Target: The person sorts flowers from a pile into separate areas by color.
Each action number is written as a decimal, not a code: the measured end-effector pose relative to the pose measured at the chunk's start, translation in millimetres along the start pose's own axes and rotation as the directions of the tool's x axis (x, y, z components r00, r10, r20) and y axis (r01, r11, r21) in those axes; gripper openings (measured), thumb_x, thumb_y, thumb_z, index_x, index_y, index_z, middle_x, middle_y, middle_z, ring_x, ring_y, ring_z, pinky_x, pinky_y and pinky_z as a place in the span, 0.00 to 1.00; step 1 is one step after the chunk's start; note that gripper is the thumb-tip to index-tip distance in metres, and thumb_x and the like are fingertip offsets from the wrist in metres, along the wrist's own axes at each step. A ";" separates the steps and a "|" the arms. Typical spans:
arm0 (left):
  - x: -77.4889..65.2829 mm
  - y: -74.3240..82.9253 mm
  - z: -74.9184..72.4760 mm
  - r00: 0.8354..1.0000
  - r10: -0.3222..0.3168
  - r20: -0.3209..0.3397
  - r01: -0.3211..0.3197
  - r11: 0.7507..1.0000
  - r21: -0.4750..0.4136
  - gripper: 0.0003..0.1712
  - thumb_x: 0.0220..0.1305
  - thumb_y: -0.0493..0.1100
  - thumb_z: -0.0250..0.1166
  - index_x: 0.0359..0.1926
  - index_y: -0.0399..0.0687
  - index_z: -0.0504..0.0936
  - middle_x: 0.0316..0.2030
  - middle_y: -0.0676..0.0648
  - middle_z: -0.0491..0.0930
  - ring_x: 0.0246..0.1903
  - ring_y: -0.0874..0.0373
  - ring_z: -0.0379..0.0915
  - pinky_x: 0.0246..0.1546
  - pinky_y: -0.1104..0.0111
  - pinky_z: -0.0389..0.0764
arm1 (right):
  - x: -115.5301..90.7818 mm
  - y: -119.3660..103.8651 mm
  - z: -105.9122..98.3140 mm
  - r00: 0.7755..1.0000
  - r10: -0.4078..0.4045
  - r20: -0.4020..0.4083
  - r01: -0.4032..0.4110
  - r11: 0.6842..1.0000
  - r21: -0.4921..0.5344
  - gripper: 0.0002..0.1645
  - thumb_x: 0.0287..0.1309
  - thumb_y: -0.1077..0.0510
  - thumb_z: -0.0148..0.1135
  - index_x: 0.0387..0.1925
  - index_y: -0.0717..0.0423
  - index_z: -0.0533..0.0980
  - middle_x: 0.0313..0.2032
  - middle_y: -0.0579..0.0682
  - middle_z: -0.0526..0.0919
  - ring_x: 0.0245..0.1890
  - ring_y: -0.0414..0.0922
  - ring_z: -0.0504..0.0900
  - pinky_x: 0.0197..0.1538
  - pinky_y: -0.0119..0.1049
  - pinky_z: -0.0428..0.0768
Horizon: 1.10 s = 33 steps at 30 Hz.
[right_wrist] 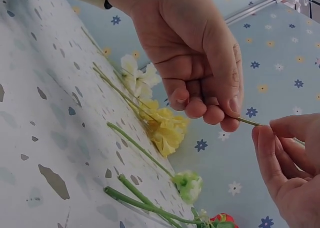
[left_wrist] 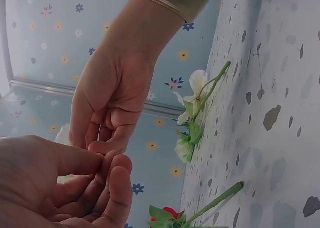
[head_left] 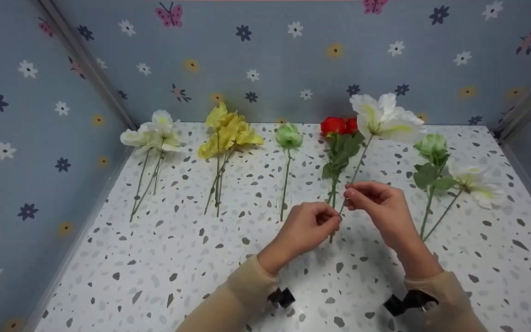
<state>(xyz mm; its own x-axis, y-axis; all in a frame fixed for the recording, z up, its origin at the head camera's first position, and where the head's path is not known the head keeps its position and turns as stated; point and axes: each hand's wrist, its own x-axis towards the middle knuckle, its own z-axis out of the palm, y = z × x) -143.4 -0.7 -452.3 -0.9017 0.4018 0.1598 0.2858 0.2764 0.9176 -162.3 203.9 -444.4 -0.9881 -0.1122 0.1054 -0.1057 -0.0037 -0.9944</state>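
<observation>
A white artificial flower [head_left: 383,117] with yellow-green streaks is held tilted above the table, its bloom up and to the right. My left hand [head_left: 309,226] pinches the stem's lower end between thumb and fingertips. Higher up the same stem, my right hand [head_left: 380,207] pinches it too. In the right wrist view a short piece of stem [right_wrist: 249,121] shows between the two hands' fingertips. Red roses [head_left: 333,125] with green leaves lie just behind the hands, their stems partly hidden by my left hand.
Along the speckled table [head_left: 178,276] lie white flowers [head_left: 162,133], yellow flowers [head_left: 231,133] and a single green flower [head_left: 288,137]. On the right are a leafy green flower [head_left: 433,145] and another white flower [head_left: 477,186]. Patterned panels [head_left: 274,60] stand behind and at both sides.
</observation>
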 end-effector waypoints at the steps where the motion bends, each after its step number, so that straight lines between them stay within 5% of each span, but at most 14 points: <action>1: -0.1 0.1 0.0 1.000 -0.005 0.009 0.005 1.000 0.001 0.07 0.69 0.41 0.64 0.34 0.52 0.87 0.25 0.59 0.83 0.23 0.66 0.79 0.25 0.73 0.79 | 0.2 -0.4 -0.3 1.000 -0.004 -0.003 0.005 1.000 0.009 0.18 0.62 0.57 0.70 0.48 0.66 0.83 0.41 0.66 0.84 0.36 0.52 0.86 0.44 0.44 0.86; 6: -0.8 0.4 0.7 0.999 -0.037 0.022 0.037 0.999 -0.008 0.06 0.67 0.40 0.65 0.34 0.52 0.88 0.25 0.59 0.84 0.23 0.65 0.79 0.25 0.72 0.80 | 1.0 -0.7 -0.7 1.000 0.001 0.003 -0.001 1.000 0.029 0.18 0.63 0.58 0.69 0.49 0.68 0.81 0.43 0.68 0.83 0.37 0.51 0.86 0.45 0.43 0.86; 13: 1.1 -0.2 1.9 0.998 -0.043 -0.052 0.041 0.998 -0.038 0.06 0.67 0.41 0.66 0.38 0.47 0.89 0.27 0.59 0.85 0.27 0.63 0.82 0.28 0.72 0.81 | 0.5 0.0 0.6 1.000 0.002 0.021 -0.002 1.000 -0.005 0.18 0.64 0.58 0.68 0.50 0.67 0.81 0.45 0.64 0.84 0.38 0.50 0.87 0.46 0.42 0.86; 19: 0.7 0.4 2.4 0.997 -0.046 -0.069 0.041 0.997 -0.073 0.04 0.67 0.41 0.66 0.37 0.53 0.88 0.29 0.54 0.86 0.28 0.62 0.83 0.28 0.71 0.81 | 0.2 1.6 1.2 0.999 -0.002 0.036 0.003 1.000 -0.021 0.18 0.65 0.56 0.67 0.50 0.67 0.81 0.48 0.69 0.82 0.39 0.50 0.87 0.47 0.42 0.85; 33: 0.8 -0.2 2.5 0.997 -0.035 -0.065 0.033 0.999 -0.038 0.04 0.66 0.39 0.67 0.37 0.51 0.88 0.29 0.57 0.86 0.29 0.66 0.81 0.32 0.72 0.82 | -0.4 -0.6 0.2 1.000 0.005 0.012 -0.005 1.000 -0.011 0.20 0.65 0.55 0.67 0.51 0.66 0.81 0.45 0.66 0.84 0.38 0.52 0.87 0.47 0.45 0.85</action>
<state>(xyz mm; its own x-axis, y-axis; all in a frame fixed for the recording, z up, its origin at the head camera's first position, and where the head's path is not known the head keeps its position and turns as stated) -143.3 1.8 -453.3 -0.9303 0.3343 0.1508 0.2435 0.2556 0.9356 -161.8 203.8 -443.8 -0.9872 -0.1237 0.1004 -0.1021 0.0074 -0.9947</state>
